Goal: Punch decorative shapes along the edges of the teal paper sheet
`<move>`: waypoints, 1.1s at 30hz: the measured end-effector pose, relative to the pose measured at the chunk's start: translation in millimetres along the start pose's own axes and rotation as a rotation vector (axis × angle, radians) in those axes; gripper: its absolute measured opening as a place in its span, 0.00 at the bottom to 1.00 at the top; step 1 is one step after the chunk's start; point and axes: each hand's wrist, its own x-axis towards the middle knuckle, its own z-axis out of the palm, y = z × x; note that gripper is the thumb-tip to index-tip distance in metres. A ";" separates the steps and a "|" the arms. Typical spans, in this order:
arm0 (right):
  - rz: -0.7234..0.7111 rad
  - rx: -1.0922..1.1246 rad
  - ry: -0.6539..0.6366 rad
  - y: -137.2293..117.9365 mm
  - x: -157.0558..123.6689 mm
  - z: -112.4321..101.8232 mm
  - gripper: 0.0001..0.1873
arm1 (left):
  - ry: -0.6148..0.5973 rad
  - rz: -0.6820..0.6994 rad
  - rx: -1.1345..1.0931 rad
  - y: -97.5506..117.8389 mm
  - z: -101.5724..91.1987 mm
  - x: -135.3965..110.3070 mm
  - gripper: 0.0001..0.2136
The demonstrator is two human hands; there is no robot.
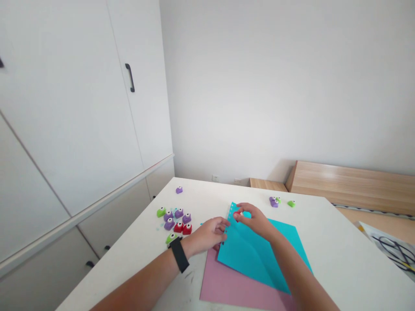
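Turquoise paper sheet (256,255) lies skewed on a pink sheet (240,285), holed edge up. Right hand (256,220) looks clamped on a red craft punch (237,213) at that edge; left hand (207,235) touches the edge, grip unclear. Risk: sheet slips, so holes merge or tear the edge.

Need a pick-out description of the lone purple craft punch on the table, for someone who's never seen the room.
Start at the white table and look toward its far left corner, near the wall. Beyond the cluster of colourful craft punches sits one small purple punch, set apart from that group, with no other punch beside it.
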 end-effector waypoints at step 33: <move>-0.133 -0.403 -0.040 -23.6 -21.1 25.0 0.16 | 0.228 0.297 0.457 19.9 0.4 -10.5 0.19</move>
